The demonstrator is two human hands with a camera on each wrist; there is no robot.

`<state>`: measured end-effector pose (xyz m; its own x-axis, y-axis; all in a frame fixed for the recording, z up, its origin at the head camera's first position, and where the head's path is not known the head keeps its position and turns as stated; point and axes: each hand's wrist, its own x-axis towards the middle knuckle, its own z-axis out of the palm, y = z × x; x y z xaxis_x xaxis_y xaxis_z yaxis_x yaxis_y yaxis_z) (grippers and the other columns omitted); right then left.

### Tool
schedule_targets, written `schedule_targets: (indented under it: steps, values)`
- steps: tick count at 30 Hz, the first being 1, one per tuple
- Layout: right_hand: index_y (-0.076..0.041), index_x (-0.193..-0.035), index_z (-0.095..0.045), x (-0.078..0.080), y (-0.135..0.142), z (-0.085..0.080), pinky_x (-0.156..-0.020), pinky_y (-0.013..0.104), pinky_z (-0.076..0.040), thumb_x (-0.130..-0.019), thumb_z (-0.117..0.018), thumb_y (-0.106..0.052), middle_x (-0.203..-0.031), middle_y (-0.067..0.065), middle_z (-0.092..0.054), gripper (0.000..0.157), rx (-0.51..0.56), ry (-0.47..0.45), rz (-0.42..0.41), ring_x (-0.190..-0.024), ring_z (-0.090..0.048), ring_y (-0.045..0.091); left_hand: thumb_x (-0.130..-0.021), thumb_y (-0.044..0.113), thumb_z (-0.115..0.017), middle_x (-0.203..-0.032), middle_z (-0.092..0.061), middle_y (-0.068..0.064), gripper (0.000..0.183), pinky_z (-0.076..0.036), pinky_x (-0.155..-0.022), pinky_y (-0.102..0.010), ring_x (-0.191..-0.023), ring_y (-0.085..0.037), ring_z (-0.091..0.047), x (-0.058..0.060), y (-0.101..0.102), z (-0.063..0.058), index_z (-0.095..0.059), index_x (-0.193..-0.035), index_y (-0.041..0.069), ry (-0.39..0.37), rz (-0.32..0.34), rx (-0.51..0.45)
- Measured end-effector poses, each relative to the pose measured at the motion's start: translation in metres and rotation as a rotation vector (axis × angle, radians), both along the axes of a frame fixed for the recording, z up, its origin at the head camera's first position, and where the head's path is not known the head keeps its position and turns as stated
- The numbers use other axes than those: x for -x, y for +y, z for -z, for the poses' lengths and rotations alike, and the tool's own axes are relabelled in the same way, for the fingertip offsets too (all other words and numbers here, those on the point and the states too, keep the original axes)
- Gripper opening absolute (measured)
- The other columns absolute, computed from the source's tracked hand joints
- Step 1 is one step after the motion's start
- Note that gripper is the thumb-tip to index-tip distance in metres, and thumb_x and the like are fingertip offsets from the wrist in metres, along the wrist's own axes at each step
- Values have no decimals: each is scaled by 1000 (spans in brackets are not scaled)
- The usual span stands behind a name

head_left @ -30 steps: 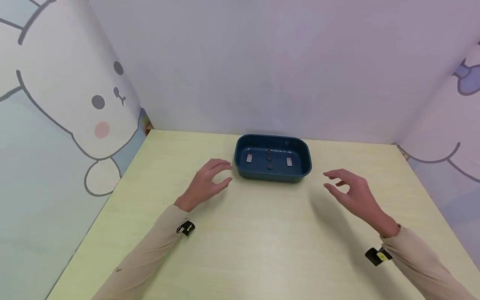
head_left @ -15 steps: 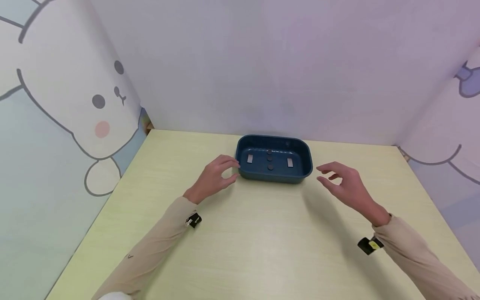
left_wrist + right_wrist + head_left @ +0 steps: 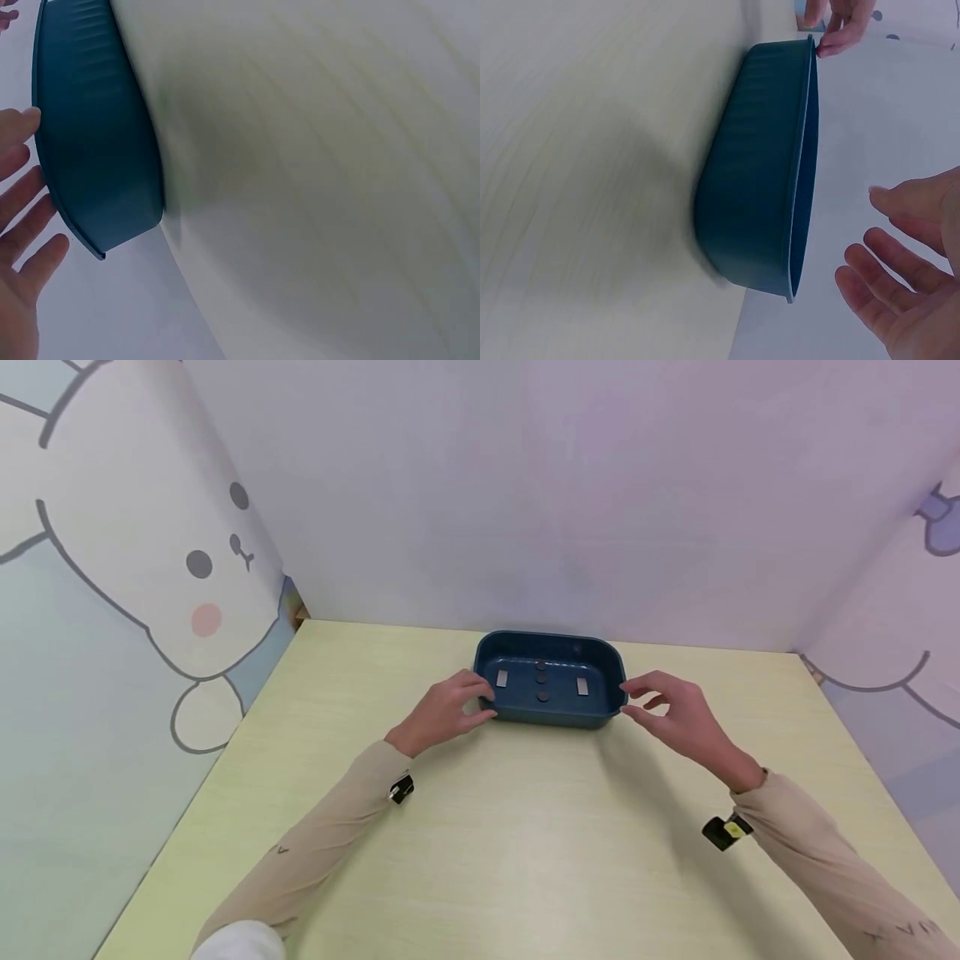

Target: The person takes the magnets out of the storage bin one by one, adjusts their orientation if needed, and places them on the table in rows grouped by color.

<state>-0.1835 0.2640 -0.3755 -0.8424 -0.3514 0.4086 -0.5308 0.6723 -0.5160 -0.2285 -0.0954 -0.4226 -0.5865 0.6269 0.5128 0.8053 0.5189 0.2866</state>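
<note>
A dark blue rectangular tray [image 3: 543, 717] with rounded corners stands on the table. On its floor lie two pale rectangular pieces, the left piece [image 3: 502, 678] and the right piece [image 3: 582, 687], with a column of small dark discs [image 3: 542, 680] between them. At the tray's left end is my left hand [image 3: 447, 712], fingers loosely bent; in the left wrist view its spread fingers [image 3: 30, 229] lie along the rim of the tray [image 3: 97, 142]. My right hand [image 3: 681, 717] is at the right end, loosely bent, and the right wrist view shows a gap between its fingers and the tray [image 3: 750, 180].
The pale wooden table [image 3: 517, 852] meets a plain back wall [image 3: 525, 502] just behind the tray. Side panels with cartoon figures rise on the left [image 3: 142, 527] and right. Small black devices are on both sleeves.
Both hands have moved inward and forward to the tray's two ends, the left from its left side and the right from its right side. The tray has stayed in place.
</note>
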Motion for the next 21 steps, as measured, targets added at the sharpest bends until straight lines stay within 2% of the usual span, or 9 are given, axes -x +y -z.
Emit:
schedule_targets:
  steps: [3,10,21]
  values:
    - [-4,-105,-67,4,-3,-1,-67,33,-54,-79,-75,-2,-101,8,-67,27,5,-22,-11,-86,-61,15,-82,22,-75,-95,-60,-1,16,-49,-73,-26,-90,-14,-54,2,3,1,-70,-90,10,-11,-24,45]
    - [-2,-104,-67,14,-9,-2,-70,17,-49,-81,-74,-3,-102,15,-66,24,51,-107,-20,-86,-63,27,-82,27,-75,-90,-55,0,18,-47,-65,-24,-84,-14,-47,6,8,5,-67,-85,11,11,-76,80]
    - [-2,-102,-68,29,-17,2,-71,15,-48,-84,-72,-9,-99,15,-66,21,77,-231,4,-88,-62,23,-81,27,-77,-89,-57,-1,18,-47,-64,-24,-85,-14,-47,7,9,5,-67,-83,12,-1,-91,78]
